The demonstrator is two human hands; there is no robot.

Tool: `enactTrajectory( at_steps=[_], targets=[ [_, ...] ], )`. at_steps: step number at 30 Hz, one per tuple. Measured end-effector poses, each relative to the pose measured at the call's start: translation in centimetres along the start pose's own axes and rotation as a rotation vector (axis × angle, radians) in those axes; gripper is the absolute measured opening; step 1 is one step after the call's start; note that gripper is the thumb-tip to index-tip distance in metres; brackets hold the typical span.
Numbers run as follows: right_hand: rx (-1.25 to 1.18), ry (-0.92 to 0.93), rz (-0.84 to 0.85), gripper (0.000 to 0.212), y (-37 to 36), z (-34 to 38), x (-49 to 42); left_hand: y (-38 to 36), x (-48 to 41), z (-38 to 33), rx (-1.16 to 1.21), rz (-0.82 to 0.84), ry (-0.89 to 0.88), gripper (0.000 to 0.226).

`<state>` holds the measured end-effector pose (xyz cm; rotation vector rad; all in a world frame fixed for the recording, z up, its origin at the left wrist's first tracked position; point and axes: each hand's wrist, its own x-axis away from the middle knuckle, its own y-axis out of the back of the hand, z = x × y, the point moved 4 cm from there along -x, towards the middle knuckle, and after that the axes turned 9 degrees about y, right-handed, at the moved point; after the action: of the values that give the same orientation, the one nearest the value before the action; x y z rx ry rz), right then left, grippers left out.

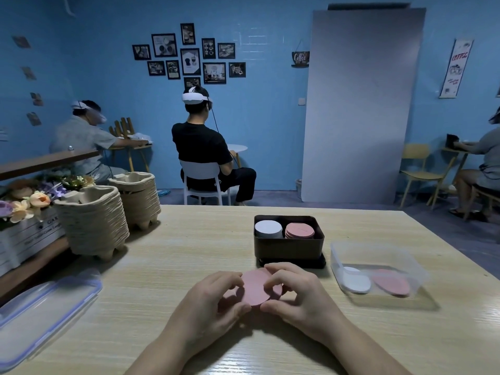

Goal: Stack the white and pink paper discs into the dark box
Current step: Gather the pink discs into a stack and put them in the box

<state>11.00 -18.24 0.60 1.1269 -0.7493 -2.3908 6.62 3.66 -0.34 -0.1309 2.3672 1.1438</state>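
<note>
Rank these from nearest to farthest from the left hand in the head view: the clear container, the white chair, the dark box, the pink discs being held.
1. held pink discs, pinched by the left hand itself.
2. dark box, just ahead.
3. clear container, to the right, beyond the right hand.
4. white chair, across the room.
</note>
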Motion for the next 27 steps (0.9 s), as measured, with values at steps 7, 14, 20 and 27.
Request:
enactTrajectory(
  at_steps=[7, 14, 20, 27],
  targets=[
    [-0.04, 0.03, 0.019, 0.032, -0.56, 0.49, -0.39, -0.4, -0.2, -0.67, 0.015, 0.005, -0.068, 0.019],
    [-0.067, 0.031, -0.008, 0.03, -0.42, 0.79, -0.41, -0.39, -0.13, -0.54, -0.017, 0.03, -0.075, 0.027],
    [-0.144, -0.057, 0.006, 0.029, -0.41, 0.51, -0.16, -0.25, -0.12, -0.58, 0.031, 0.02, -0.067, 0.021],
    [0.042, -0.01, 0.127, 0.027, -0.99, -0.03, -0.08, -0.46, -0.23, -0.47, -0.049, 0.001, -0.1, 0.019]
  ],
)
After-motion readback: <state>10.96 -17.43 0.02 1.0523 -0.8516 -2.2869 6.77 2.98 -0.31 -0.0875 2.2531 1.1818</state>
